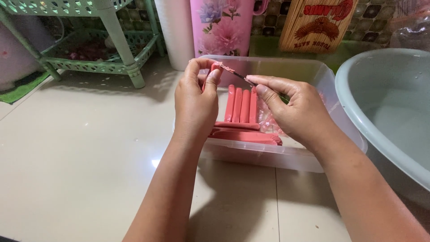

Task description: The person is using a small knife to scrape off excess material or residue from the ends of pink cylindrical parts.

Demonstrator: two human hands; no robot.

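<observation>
Pale glossy floor tiles (89, 148) formed the work surface, with a clear plastic tub (313, 74) set on them. Above the tub, the left hand (195, 105) was closed around a pink sausage (215, 69), held upright between thumb and fingers with its top end showing. The right hand (298, 107) pinched a small knife (244, 78), its thin blade reaching across to touch the sausage's top end. Both hands hovered over the tub, close together.

Below them, inside the tub, more pink sausages (242, 105) lay side by side, with a few others crosswise in front of them, nearer the person. To the right, a large pale green basin (358, 103) stood just beside the tub. Behind the tub stood a white cylinder (177, 31) and a pink flowered container (221, 27), with a wooden board (316, 24) leaning against the tiled wall. At upper left stood a light green plastic rack (112, 36).
</observation>
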